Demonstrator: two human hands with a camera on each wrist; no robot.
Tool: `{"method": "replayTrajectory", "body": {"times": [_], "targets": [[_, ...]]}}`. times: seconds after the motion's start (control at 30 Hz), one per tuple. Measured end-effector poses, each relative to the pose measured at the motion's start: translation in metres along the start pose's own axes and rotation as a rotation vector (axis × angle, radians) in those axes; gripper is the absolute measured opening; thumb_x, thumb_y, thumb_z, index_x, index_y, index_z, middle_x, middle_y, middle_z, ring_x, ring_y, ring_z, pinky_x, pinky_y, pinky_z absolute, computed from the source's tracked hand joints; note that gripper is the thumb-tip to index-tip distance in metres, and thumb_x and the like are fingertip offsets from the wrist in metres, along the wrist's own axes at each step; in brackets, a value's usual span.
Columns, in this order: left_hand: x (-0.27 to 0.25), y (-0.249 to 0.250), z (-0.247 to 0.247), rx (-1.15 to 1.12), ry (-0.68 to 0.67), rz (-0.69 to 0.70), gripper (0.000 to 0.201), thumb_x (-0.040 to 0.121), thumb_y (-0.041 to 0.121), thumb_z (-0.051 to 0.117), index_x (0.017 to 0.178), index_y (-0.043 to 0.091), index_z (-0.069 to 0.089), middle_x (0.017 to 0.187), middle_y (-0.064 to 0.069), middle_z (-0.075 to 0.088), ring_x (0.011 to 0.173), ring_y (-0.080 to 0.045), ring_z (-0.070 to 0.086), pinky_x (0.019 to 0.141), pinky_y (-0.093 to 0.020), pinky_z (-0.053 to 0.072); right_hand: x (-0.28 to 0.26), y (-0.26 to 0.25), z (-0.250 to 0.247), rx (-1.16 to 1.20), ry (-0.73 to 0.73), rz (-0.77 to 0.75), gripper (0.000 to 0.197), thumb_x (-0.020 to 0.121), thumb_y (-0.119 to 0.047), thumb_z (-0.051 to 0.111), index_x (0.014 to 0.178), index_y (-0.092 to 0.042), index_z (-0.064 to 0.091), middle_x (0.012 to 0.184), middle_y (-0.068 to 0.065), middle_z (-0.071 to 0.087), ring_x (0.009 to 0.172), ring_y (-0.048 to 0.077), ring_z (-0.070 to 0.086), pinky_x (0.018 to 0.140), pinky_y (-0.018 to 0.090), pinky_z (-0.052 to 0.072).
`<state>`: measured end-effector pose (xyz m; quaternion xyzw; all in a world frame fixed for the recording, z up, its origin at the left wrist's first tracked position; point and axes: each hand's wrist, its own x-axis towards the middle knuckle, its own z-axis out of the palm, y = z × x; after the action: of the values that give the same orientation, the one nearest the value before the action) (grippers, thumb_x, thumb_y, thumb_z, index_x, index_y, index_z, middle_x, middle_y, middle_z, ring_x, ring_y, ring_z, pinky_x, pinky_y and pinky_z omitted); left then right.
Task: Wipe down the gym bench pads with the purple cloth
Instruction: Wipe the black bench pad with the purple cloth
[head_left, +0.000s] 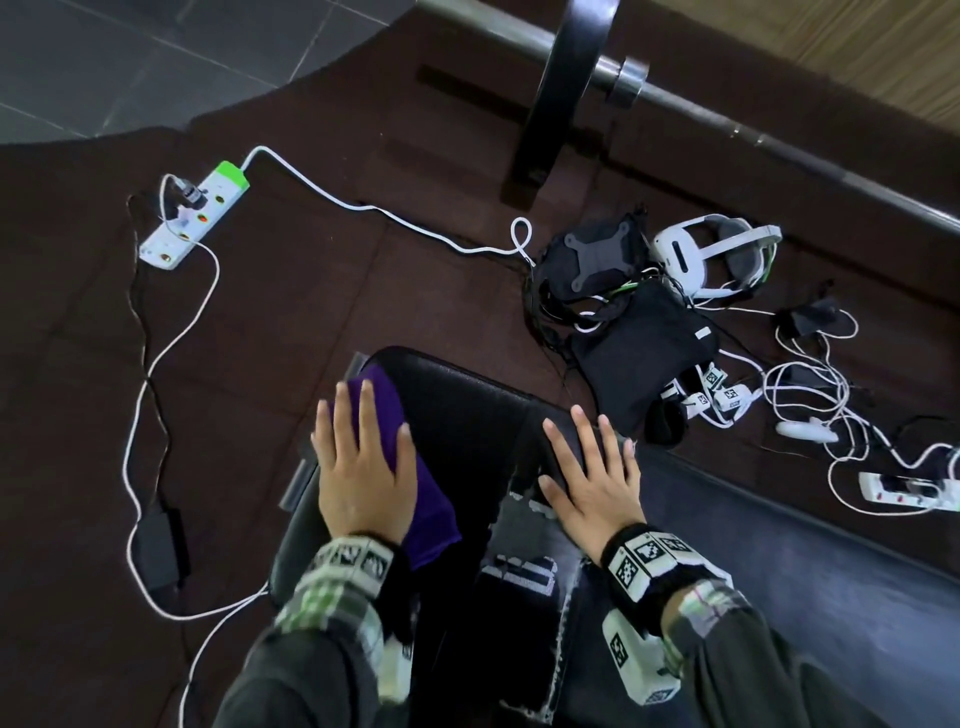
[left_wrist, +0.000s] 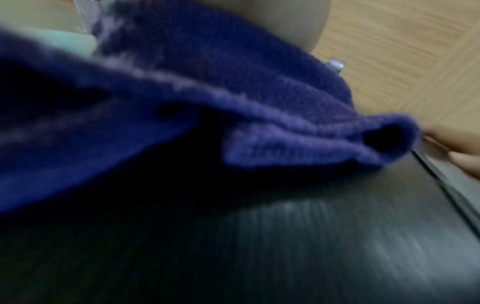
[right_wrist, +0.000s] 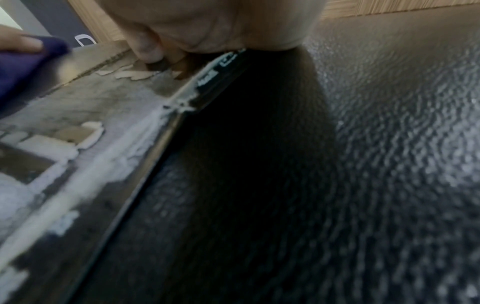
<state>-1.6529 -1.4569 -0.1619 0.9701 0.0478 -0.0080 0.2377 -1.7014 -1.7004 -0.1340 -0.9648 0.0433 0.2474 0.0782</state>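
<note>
A folded purple cloth (head_left: 415, 488) lies on the black gym bench pad (head_left: 462, 415), near the pad's far left corner. My left hand (head_left: 363, 457) presses flat on the cloth with straight, spread fingers. In the left wrist view the cloth (left_wrist: 207, 102) fills the frame above the dark pad (left_wrist: 285, 246). My right hand (head_left: 592, 478) rests flat, fingers spread, on the adjoining textured black pad (head_left: 779, 545) at its near corner. The right wrist view shows that pad (right_wrist: 389, 144), worn white-flaked trim (right_wrist: 78, 164) at the seam, and the cloth (right_wrist: 23, 67) at far left.
On the dark floor mat sit a white and green power strip (head_left: 195, 218) with white cables, a black adapter (head_left: 158, 545), a pile of headsets and black pouches (head_left: 649, 312), tangled white cables (head_left: 831, 405) and a second strip (head_left: 904, 488). A barbell with a plate (head_left: 566, 93) crosses above.
</note>
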Motion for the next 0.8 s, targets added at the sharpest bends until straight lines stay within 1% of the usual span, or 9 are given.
{"method": "replayTrajectory", "body": {"times": [0.17, 0.27, 0.37, 0.47, 0.53, 0.6, 0.67, 0.73, 0.8], "targets": [[-0.062, 0.023, 0.009, 0.029, -0.1, 0.062, 0.062, 0.098, 0.041, 0.037, 0.151, 0.009, 0.034, 0.16, -0.017, 0.025, 0.148, -0.039, 0.017, 0.117, -0.054, 0.014, 0.0, 0.001, 0.002, 0.004, 0.02, -0.003, 0.058, 0.083, -0.063, -0.003, 0.134, -0.052, -0.027, 0.147, -0.015, -0.033, 0.136, 0.013, -0.029, 0.102, 0.031, -0.031], [-0.051, 0.051, 0.021, 0.023, -0.167, 0.128, 0.061, 0.099, 0.042, 0.034, 0.152, 0.011, 0.029, 0.16, -0.016, 0.025, 0.149, -0.035, 0.014, 0.12, -0.049, 0.004, 0.002, 0.002, 0.004, 0.028, 0.038, -0.003, 0.058, 0.083, -0.064, 0.001, 0.133, -0.054, -0.025, 0.148, -0.017, -0.029, 0.138, 0.012, -0.025, 0.102, 0.029, -0.031], [-0.021, 0.081, 0.033, 0.019, -0.217, 0.194, 0.059, 0.1, 0.042, 0.03, 0.151, 0.011, 0.033, 0.158, -0.016, 0.03, 0.148, -0.035, 0.019, 0.119, -0.049, 0.003, 0.004, 0.001, 0.001, 0.078, 0.06, 0.004, 0.062, 0.08, -0.063, 0.009, 0.137, -0.054, -0.014, 0.149, -0.019, -0.021, 0.14, 0.013, -0.017, 0.103, 0.027, -0.027], [-0.001, 0.096, 0.033, -0.037, -0.276, 0.234, 0.06, 0.099, 0.041, 0.026, 0.151, 0.012, 0.037, 0.159, -0.014, 0.027, 0.149, -0.031, 0.018, 0.118, -0.052, 0.007, 0.003, -0.006, -0.008, 0.21, 0.104, 0.027, 0.065, 0.078, -0.06, 0.014, 0.142, -0.049, 0.013, 0.154, -0.017, -0.001, 0.143, 0.014, -0.005, 0.11, 0.032, -0.014], [0.002, 0.088, 0.025, -0.121, -0.32, 0.246, 0.063, 0.098, 0.043, 0.019, 0.154, 0.015, 0.028, 0.162, -0.006, 0.014, 0.149, -0.02, 0.004, 0.12, -0.049, 0.007, 0.005, -0.019, -0.016, 0.269, 0.171, 0.082, 0.069, 0.078, -0.057, 0.016, 0.141, -0.035, 0.032, 0.156, -0.006, 0.013, 0.143, 0.02, 0.009, 0.113, 0.041, 0.001], [-0.003, 0.068, 0.015, -0.138, -0.271, 0.219, 0.062, 0.098, 0.041, 0.024, 0.153, 0.015, 0.031, 0.162, -0.005, 0.019, 0.15, -0.017, 0.009, 0.12, -0.048, 0.013, 0.01, -0.041, -0.025, 0.267, 0.253, 0.046, 0.07, 0.08, -0.057, 0.026, 0.138, -0.021, 0.041, 0.154, 0.006, 0.021, 0.14, 0.026, 0.023, 0.111, 0.049, 0.016], [-0.014, 0.039, 0.007, -0.05, -0.158, 0.12, 0.059, 0.096, 0.038, 0.033, 0.15, 0.015, 0.038, 0.159, -0.008, 0.031, 0.149, -0.024, 0.021, 0.116, -0.054, 0.018, 0.016, -0.069, -0.028, 0.229, 0.203, -0.06, 0.076, 0.08, -0.062, 0.028, 0.144, -0.022, 0.031, 0.155, 0.009, 0.014, 0.142, 0.03, 0.017, 0.111, 0.051, 0.015], [-0.028, 0.01, 0.0, 0.021, -0.129, -0.008, 0.061, 0.096, 0.042, 0.033, 0.152, 0.019, 0.034, 0.16, -0.007, 0.029, 0.149, -0.025, 0.02, 0.116, -0.058, 0.013, 0.024, -0.092, -0.025, 0.16, 0.075, -0.12, 0.083, 0.079, -0.069, 0.027, 0.149, -0.026, 0.011, 0.157, 0.004, -0.004, 0.143, 0.035, -0.003, 0.113, 0.052, 0.006], [-0.038, -0.01, -0.005, 0.048, -0.142, -0.082, 0.063, 0.095, 0.047, 0.03, 0.153, 0.021, 0.031, 0.162, -0.006, 0.025, 0.15, -0.025, 0.017, 0.116, -0.06, 0.012, 0.035, -0.102, -0.02, 0.101, 0.019, -0.098, 0.078, 0.086, -0.061, 0.033, 0.149, -0.026, 0.003, 0.157, 0.004, -0.008, 0.14, 0.042, -0.007, 0.112, 0.054, 0.004]]}}
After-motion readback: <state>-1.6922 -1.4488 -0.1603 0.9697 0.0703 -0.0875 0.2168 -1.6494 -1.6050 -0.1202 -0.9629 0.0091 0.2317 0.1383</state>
